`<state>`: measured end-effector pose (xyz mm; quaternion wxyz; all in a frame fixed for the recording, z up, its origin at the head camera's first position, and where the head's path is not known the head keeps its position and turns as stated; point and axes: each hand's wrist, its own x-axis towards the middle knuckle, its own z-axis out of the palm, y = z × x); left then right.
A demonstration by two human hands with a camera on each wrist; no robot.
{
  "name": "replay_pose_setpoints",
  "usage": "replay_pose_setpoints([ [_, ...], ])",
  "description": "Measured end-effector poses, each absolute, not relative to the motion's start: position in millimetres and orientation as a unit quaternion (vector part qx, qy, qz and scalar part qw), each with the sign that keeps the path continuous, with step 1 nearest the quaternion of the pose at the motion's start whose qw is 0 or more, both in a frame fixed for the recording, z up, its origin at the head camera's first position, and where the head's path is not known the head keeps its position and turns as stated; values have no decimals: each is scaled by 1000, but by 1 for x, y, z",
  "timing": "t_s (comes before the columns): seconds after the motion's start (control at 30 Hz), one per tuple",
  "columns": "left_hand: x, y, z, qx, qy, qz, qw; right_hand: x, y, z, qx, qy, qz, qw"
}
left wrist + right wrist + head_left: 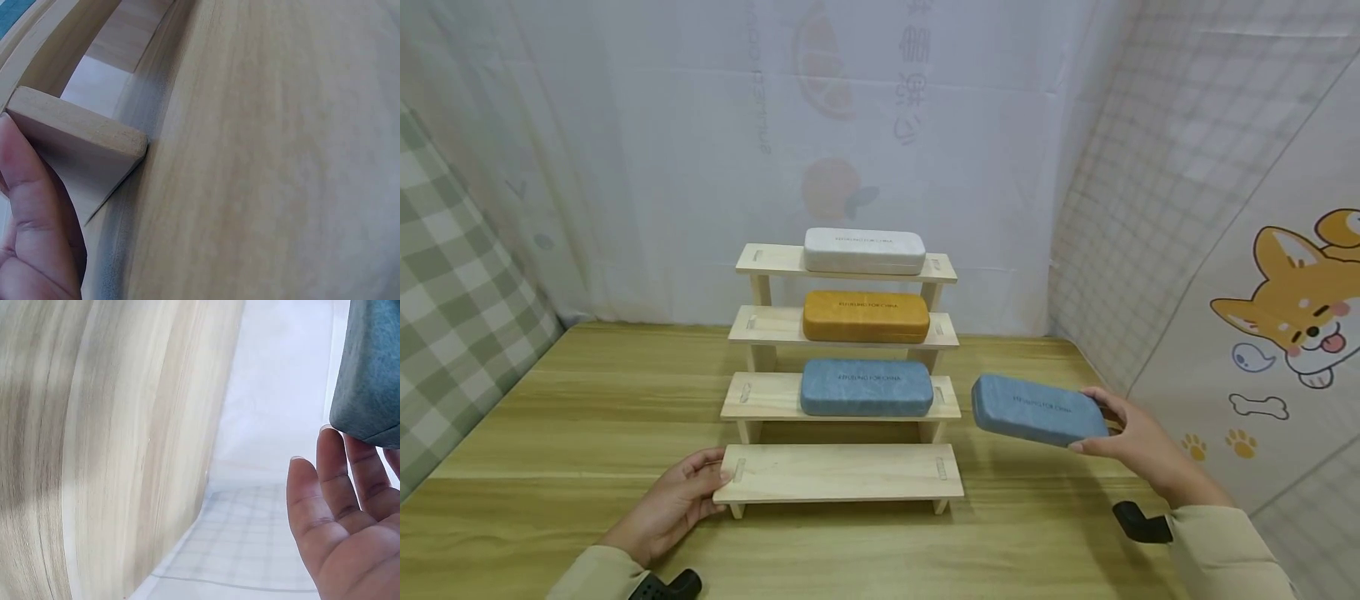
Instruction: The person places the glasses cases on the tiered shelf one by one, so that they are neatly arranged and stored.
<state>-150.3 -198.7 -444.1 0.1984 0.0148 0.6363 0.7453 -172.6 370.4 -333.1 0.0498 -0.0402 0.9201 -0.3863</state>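
In the head view my right hand point(1138, 442) pinches the right end of a blue glasses case point(1037, 410), held in the air right of a stepped wooden display stand point(842, 473). The right wrist view shows the fingers point(334, 478) under one end of that blue case point(372, 375). My left hand point(681, 500) grips the left end of the stand's lowest step, whose top is bare. On the step above lies a second blue glasses case point(867, 388). Higher up sit an orange case point(865, 317) and, on the top step, a white case point(865, 252).
The stand rests on a wood-grain table point(625, 400). Behind hangs a pale curtain point(662, 167). A green checked cloth point(452, 275) borders the left side, and a cloth with a cartoon dog point(1300, 300) borders the right.
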Motion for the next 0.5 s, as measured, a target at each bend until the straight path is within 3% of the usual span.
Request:
replay_pose_setpoints([
  [0.5,-150,-199,-444,14,633,748,198,-154,358,-331,-48,904,-421,49],
])
